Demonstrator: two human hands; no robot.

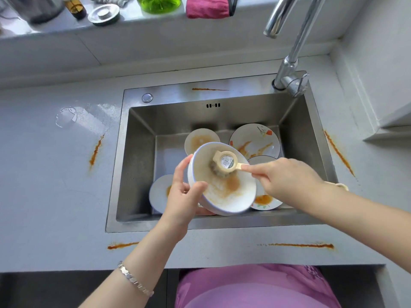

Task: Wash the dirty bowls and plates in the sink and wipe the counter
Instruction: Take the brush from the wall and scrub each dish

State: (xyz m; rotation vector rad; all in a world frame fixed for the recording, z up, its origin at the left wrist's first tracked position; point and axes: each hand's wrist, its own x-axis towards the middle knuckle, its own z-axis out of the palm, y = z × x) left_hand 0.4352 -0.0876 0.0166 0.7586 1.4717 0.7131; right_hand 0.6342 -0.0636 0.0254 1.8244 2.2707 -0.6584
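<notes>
One bowl [229,197], four plates [255,135], one brush [225,162] — five streaks [300,245].

Pretty clearly a home kitchen: stainless sink [138,152] set into a grey counter [44,174], chrome faucet [289,63], dirty plates [255,141] inside, green dish soap [159,3] on the windowsill.

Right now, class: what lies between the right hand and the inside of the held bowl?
A beige dish brush: the right hand holds its handle, and its bristle head rests against the bowl interior. Head view shows it.
</notes>
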